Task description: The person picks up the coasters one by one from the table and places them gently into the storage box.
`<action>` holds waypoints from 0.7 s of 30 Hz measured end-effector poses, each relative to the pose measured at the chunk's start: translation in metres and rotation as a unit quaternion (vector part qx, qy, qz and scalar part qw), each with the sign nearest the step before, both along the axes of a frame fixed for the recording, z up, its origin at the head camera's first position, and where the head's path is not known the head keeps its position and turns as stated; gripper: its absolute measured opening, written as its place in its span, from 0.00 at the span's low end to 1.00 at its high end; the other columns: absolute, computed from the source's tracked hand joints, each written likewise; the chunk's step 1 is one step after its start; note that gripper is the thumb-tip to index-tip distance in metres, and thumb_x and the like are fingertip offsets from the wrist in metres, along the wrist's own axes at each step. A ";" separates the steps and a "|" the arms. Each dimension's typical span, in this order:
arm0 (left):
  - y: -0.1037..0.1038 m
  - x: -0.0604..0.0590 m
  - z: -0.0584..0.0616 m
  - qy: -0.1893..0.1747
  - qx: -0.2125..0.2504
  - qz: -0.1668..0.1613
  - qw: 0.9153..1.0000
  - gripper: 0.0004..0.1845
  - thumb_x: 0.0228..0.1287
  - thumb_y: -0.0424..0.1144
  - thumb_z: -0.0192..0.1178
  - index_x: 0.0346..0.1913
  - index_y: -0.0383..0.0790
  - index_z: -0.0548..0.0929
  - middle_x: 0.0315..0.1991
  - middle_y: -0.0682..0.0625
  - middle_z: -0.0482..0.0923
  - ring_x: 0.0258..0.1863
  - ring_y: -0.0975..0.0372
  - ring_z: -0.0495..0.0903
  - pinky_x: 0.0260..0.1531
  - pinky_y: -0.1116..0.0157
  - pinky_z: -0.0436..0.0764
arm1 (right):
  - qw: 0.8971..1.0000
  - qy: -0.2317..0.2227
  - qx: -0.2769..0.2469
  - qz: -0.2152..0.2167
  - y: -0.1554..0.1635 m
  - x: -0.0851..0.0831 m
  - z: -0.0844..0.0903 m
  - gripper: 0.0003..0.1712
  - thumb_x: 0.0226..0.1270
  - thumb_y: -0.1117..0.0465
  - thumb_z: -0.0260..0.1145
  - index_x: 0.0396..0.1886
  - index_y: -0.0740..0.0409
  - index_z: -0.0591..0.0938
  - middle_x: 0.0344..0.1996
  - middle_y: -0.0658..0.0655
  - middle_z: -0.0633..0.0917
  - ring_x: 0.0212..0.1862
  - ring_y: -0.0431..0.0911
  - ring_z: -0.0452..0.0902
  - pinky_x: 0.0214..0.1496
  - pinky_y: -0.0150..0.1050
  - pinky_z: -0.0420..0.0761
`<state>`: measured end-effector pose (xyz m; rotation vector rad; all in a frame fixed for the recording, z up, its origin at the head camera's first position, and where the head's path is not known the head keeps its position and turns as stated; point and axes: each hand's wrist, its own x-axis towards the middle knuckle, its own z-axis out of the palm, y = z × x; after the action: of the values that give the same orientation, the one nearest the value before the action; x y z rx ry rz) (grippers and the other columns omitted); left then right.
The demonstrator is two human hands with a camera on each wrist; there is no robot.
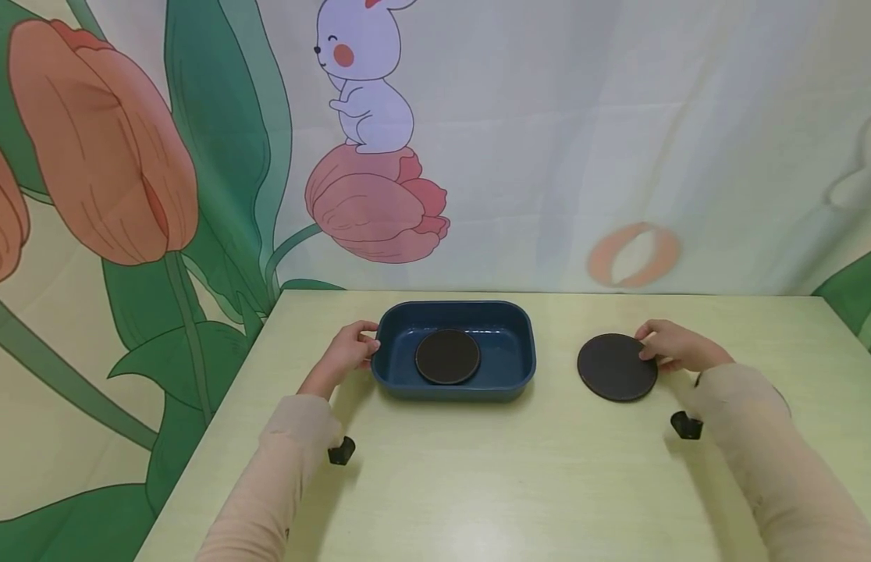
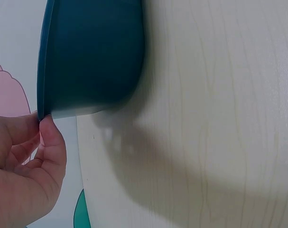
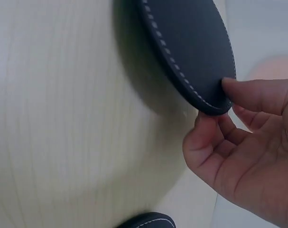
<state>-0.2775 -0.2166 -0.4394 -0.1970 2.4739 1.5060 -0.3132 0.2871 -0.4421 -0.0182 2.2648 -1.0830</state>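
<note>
Now right hand (image 1: 677,348) pinching coaster (image 1: 616,367) edge, bare table (image 1: 520,476) around.

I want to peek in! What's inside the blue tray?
One round dark coaster lies flat on the floor of the blue tray. Nothing else shows inside. Whatever is under the coaster is covered.

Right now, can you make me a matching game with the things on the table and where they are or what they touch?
Things:
1. blue tray
2. coaster in the tray
3. coaster on the table
4. table

Clues:
A. pinched at its edge by the right hand
B. pale wood, under everything
C. lies inside the dish
D. its rim is held by the left hand

Pairs: 1-D, 2-C, 3-A, 4-B
</note>
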 end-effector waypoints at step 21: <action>0.005 0.005 0.009 -0.018 -0.014 0.015 1.000 0.21 0.64 0.30 0.48 0.60 0.35 0.64 0.42 0.40 0.71 0.39 0.54 0.74 0.34 0.64 0.78 | 0.979 -0.012 -0.201 -0.009 0.003 0.001 0.032 0.13 0.63 0.70 0.50 0.46 0.57 0.64 0.25 0.46 0.75 0.26 0.40 0.72 0.32 0.37 0.75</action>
<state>-0.2728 -0.2112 -0.4303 -0.2642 2.4747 1.4671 -0.3117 0.2899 -0.4098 -0.1483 1.9908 -1.5255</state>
